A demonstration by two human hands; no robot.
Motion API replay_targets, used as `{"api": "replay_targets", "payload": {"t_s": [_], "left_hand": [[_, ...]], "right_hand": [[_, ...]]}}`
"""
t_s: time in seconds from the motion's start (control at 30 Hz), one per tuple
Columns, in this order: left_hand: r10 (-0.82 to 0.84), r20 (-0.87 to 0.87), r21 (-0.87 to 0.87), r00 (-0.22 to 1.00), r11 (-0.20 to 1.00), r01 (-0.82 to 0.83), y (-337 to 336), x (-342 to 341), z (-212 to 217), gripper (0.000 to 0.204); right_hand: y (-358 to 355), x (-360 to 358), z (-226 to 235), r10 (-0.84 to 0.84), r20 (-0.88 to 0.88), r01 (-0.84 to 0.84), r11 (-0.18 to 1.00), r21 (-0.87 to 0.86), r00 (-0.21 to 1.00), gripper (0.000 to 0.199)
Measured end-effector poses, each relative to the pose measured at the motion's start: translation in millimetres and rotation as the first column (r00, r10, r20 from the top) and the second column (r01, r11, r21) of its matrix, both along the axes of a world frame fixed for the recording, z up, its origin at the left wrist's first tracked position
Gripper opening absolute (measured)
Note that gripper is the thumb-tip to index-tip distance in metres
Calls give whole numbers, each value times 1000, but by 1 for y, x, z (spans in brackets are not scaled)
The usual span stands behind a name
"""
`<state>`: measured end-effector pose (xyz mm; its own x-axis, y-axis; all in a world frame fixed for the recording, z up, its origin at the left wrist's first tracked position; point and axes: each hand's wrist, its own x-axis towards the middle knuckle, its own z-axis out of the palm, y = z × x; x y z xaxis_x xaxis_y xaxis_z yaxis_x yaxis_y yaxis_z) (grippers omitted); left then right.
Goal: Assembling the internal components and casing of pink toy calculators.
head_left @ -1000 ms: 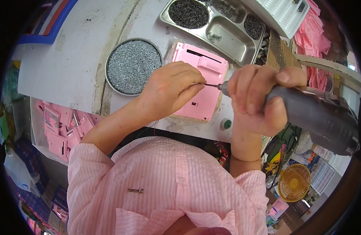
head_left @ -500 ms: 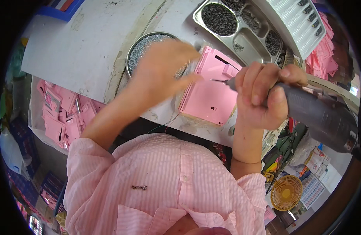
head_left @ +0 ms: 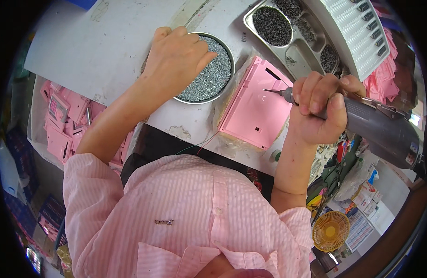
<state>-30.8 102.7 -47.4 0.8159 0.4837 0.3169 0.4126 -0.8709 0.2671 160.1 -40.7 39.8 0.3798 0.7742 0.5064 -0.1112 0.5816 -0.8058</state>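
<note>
My right hand (head_left: pixel 322 104) is wrapped around a grey electric screwdriver (head_left: pixel 378 127). The driver lies nearly level, its thin bit pointing left above a pink plastic casing (head_left: pixel 250 111). That casing sits on a plastic-wrapped support, with slots and a small square hole in its face. My left hand (head_left: pixel 174 58) is over the left side of a round metal bowl (head_left: pixel 233 69) full of small silver screws (head_left: pixel 206 81). Its fingers are curled and the thumb stretches over the screws; whatever is between the fingertips is hidden.
A steel compartment tray (head_left: pixel 292 51) of dark screws and small springs lies beyond the casing, beside a white ribbed tray (head_left: pixel 357 32). Pink casings (head_left: pixel 67 118) fill a bin at left. Thin wires (head_left: pixel 195 147) hang at the table edge. A yellow basket (head_left: pixel 331 230) stands lower right.
My left hand, blurred before between the casing and the bowl, has moved left over the bowl. The screwdriver stays above the casing, and the whole view has shifted slightly.
</note>
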Motion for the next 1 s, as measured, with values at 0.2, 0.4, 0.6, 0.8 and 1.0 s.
{"api": "replay_targets", "payload": {"t_s": [0.2, 0.4, 0.6, 0.8, 1.0], "left_hand": [[-145, 209, -226, 967, 955, 192, -15, 0, 10, 19], [-95, -29, -154, 995, 984, 90, -17, -9, 5, 11], [11, 164, -102, 986, 995, 6, -11, -3, 12, 9], [-297, 386, -432, 873, 778, 456, -34, 0, 17, 11], [-372, 383, -224, 846, 851, 475, -45, 3, 6, 11]], "right_hand": [[2, 0, 0, -28, 22, 28, 1000, -4, 999, 30], [5, -2, 0, -35, 6, 36, 999, -23, 999, 30], [6, -2, 0, -33, 13, 33, 999, -23, 999, 31], [9, -1, 2, -36, 10, 37, 999, -3, 999, 30], [24, 2, -5, -157, 5, 157, 987, 33, 988, 29]]}}
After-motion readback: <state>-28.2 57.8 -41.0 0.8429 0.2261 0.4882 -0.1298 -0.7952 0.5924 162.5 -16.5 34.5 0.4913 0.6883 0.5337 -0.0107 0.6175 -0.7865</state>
